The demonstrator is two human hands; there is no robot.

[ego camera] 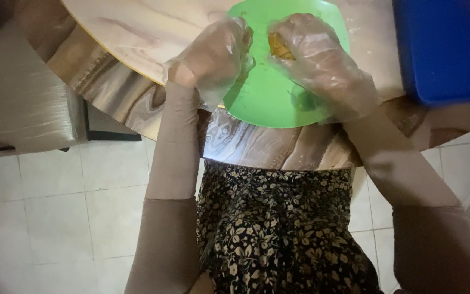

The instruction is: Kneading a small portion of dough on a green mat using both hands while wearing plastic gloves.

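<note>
My crinkled plastic gloves blur both hands. My right hand (314, 51) has its grip clamped on a yellow-orange lump (279, 48); my left hand (218, 51), curled just beside it, I cannot tell, above the green plate (267, 98) on the tabletop (137, 38).

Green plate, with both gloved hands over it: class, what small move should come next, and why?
Probably pull the yellow food further apart. The right hand pinches it above the green plate, and the left hand is close beside it, so pieces would fall on the plate, not the table.
</note>
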